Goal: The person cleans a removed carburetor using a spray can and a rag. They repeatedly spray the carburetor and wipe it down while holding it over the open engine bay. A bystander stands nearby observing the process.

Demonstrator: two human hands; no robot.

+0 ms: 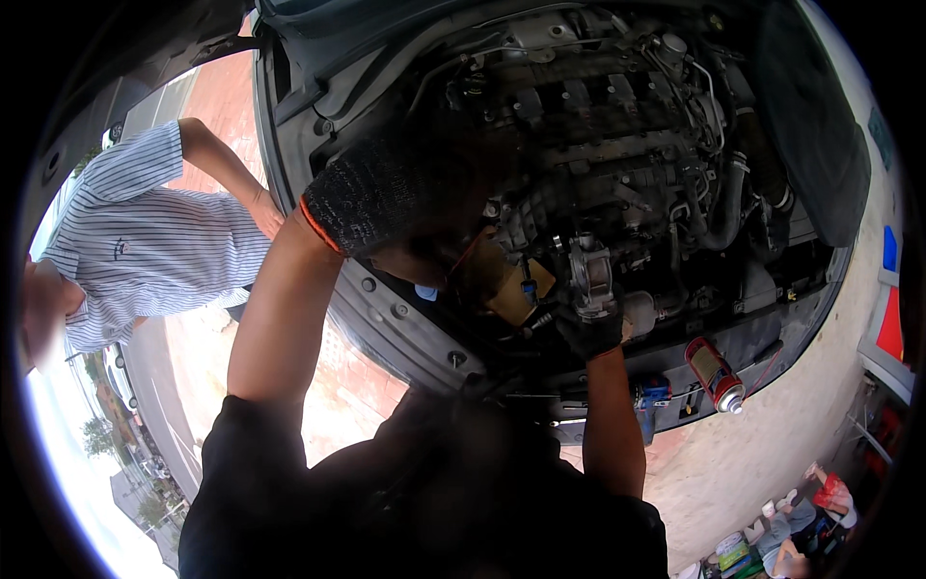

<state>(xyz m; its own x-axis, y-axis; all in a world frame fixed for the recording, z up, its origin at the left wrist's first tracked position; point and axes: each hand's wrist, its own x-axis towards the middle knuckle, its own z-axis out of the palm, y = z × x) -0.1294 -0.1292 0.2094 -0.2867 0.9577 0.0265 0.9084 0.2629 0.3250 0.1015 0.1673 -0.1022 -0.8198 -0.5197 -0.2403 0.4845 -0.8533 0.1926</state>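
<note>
My left hand, in a dark knit glove with an orange cuff, reaches into the left side of an open car engine bay; its fingers are lost in shadow. My right hand, also dark-gloved, grips the lower part of a silver metal housing near the front of the engine. Beside that sit a tan part and a dark hose. On the front edge of the bay lie a red-and-tan spray can and a blue power tool.
A person in a striped shirt stands at the left beside the car's edge. Other people sit among items at the lower right. A grey object with blue and red panels is at the right. Pavement surrounds the car.
</note>
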